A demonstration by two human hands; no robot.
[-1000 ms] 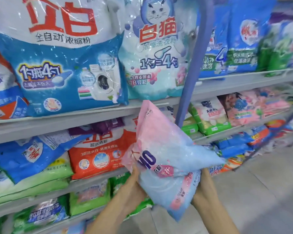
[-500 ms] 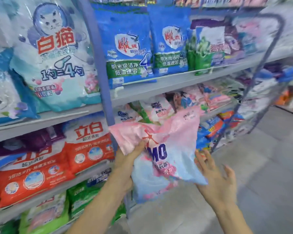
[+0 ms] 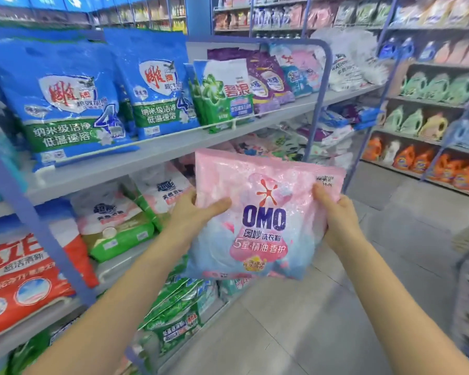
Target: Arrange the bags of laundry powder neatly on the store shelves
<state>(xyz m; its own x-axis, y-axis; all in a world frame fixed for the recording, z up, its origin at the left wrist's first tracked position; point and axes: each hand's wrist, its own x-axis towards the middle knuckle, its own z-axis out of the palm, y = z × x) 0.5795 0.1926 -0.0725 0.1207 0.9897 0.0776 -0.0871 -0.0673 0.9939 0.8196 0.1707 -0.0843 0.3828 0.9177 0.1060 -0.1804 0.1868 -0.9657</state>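
I hold a pink and blue OMO laundry powder bag [image 3: 263, 215] upright in front of me, its printed face towards me. My left hand [image 3: 192, 212] grips its left edge with the thumb across the front. My right hand [image 3: 336, 212] grips its right edge. The bag hangs in the aisle just off the grey shelves [image 3: 157, 150] on my left. Those shelves carry large blue bags [image 3: 65, 104], a green and white bag [image 3: 222, 96] and purple bags [image 3: 266, 82] on the upper level. Pink and green bags [image 3: 119, 220] lie on the level below.
A red and white bag [image 3: 22, 272] lies at the lower left, and green bags [image 3: 173, 312] fill the bottom level. Blue uprights [image 3: 322, 104] frame the shelf bays. Shelves of detergent bottles [image 3: 431, 125] stand across the tiled aisle floor [image 3: 295, 328] on the right.
The view has swung right along the shelves. The crumpled bag has been turned upright and flattened, and my right hand, open half a second ago, now grips its right edge.
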